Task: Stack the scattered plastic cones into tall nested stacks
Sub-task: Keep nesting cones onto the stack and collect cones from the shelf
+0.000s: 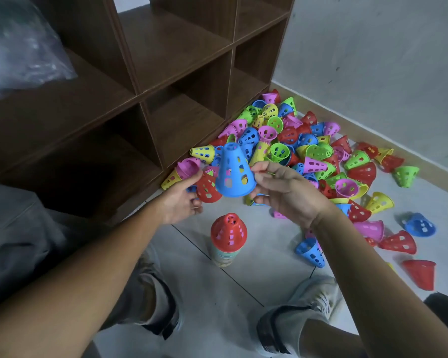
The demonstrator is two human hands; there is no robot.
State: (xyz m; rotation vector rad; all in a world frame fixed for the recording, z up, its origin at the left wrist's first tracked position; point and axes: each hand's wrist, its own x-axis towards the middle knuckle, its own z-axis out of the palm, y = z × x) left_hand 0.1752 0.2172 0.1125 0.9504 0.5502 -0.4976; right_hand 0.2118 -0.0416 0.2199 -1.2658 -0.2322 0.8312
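On the pale tiled floor (243, 285), against the foot of a dark wooden cubby shelf (181, 73), lies one heap of loose cones (295, 146) in red, blue, green, yellow and pink, far too many and too overlapped to count; stragglers spread out to the right, among them a single blue cone on its side (311, 251) and a red one near the right edge (419, 273). One nested stack (227, 240) stands upright near the middle of the floor, capped by a red cone, with many thin coloured rims banded below it; the number of layers cannot be told. Bare tile shows around the stack on its near and left sides, while the heap's edge lies just beyond it and to its right. Two shoes (303, 313) flank the lower floor, one each side of the stack's near side. Above the stack, both hands are raised close together. The right hand (287, 192) pinches one blue cone (234, 174) by its side near the wide rim, thumb and fingertips curled onto it, the cone upright with its narrow end up. The left hand (183, 200) grips a red cone (207, 188) tilted beside the blue one, the two cones touching or nearly so. One crumpled clear plastic bag (18, 50) rests on the shelf at upper left. A pale wall (386, 60) closes the right side behind the heap.
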